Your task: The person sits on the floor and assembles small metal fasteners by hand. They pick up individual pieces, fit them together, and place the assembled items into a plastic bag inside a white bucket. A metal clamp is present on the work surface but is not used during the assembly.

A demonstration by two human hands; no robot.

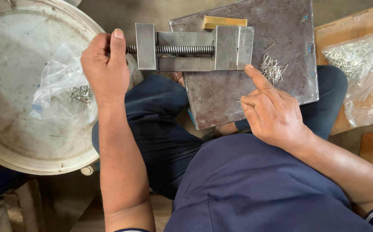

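A small steel vise (195,46) lies on a grey metal plate (246,94) that rests across my lap. My left hand (105,64) is closed around the end of the vise's threaded screw (182,50). My right hand (268,109) rests on the plate, its index finger stretched up against the vise jaw, with a thin metal pin pinched between thumb and fingers. A small heap of short metal pins (273,68) lies on the plate just right of that finger. A brass-coloured bar (224,21) sits behind the vise.
A large round white tub (6,141) on the left holds a clear plastic bag (59,92) with some pins. At the right, a bigger clear bag full of pins (365,68) lies on a wooden board (350,23).
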